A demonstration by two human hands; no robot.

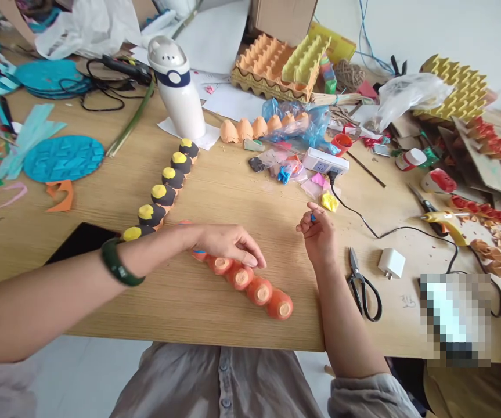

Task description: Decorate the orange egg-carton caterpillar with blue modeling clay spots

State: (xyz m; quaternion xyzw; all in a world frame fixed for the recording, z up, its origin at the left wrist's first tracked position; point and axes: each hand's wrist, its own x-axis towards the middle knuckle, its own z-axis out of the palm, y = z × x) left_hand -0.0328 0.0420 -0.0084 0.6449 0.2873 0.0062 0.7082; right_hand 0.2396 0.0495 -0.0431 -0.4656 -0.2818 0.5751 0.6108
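A strip of orange-painted egg-carton cups (262,290) lies slantwise near the table's front edge. My left hand (228,242) is stretched over its far part, palm down, fingers loosely extended and hiding some cups; whether it touches them I cannot tell. A bit of blue shows on a cup under the wrist. To the right, my right hand (320,232) is raised with curled fingers, pinching a small blue piece that looks like clay. Behind my left forearm runs a second strip of cups (163,194), black with yellow tops, its near end partly covered.
A white tumbler (176,87) stands behind the black-and-yellow strip. Scissors (363,287), a white charger (392,263) and a phone (453,316) lie right. A power strip (326,162) trails a black cable. Yellow clay (329,202) and egg cartons (276,67) sit farther back.
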